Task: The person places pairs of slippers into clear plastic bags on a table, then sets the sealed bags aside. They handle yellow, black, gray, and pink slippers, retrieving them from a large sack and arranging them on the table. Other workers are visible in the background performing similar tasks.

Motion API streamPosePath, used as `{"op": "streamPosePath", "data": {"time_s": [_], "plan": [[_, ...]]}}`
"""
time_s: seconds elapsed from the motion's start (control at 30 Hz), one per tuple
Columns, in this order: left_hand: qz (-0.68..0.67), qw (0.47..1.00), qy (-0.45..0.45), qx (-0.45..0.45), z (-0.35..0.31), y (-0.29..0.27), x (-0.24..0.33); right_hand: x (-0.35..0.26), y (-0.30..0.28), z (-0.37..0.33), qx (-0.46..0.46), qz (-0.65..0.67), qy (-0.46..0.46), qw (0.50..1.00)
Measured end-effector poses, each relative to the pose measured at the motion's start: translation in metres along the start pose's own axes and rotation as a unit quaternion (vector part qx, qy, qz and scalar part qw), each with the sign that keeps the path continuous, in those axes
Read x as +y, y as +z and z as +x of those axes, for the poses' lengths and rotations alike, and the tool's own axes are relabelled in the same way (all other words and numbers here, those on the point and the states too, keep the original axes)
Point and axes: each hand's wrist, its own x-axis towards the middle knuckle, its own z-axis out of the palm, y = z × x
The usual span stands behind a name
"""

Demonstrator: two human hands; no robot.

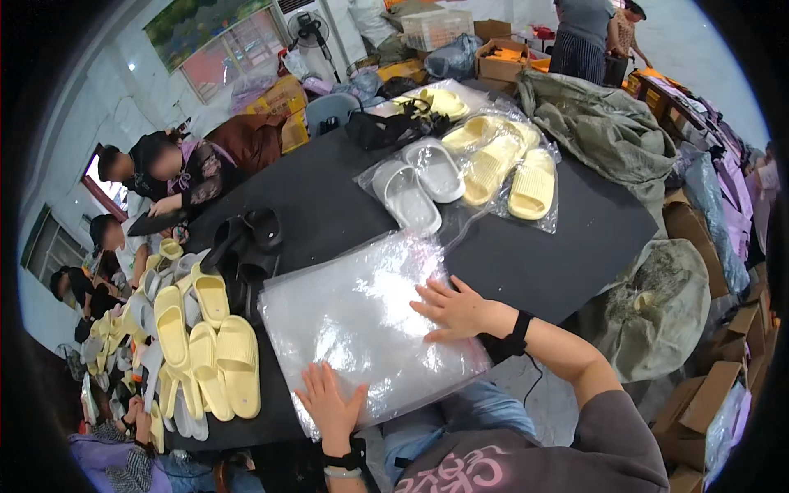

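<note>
Clear plastic bags [362,329] are stacked flat on the black table [329,197], near its edge closest to the person. The left hand [330,404] is laid open, fingers spread, on the stack's lower edge at about 7 o'clock; the right hand [454,310] is pressed flat and open on its side at 3 o'clock. At 9 o'clock from the stack, pale yellow slippers [205,345] are heaped on the table, with black slippers [251,238] at 11 o'clock. At 1 o'clock, white slippers [419,185] and yellow bagged slippers [509,168] are seen. A grey-green sack [608,123] is slumped beyond them.
</note>
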Motion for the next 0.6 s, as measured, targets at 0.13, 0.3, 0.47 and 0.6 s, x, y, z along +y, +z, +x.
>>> {"op": "streamPosePath", "data": {"time_s": [0.13,0.3,0.47,0.6], "plan": [[-0.009,1.0,0.0,0.004,-0.002,0.001,0.003,0.037,-0.014,0.007,-0.106,0.117,-0.014,0.987],[0.0,1.0,-0.01,0.005,-0.006,0.003,-0.004,0.115,-0.063,0.043,0.122,0.499,0.123,0.849],[0.003,1.0,-0.001,-0.002,-0.003,0.001,0.0,0.155,-0.066,0.089,0.166,0.694,0.235,0.66],[0.008,0.999,0.028,0.032,0.001,0.013,-0.004,0.196,-0.035,0.133,0.264,0.741,0.206,0.583]]}}
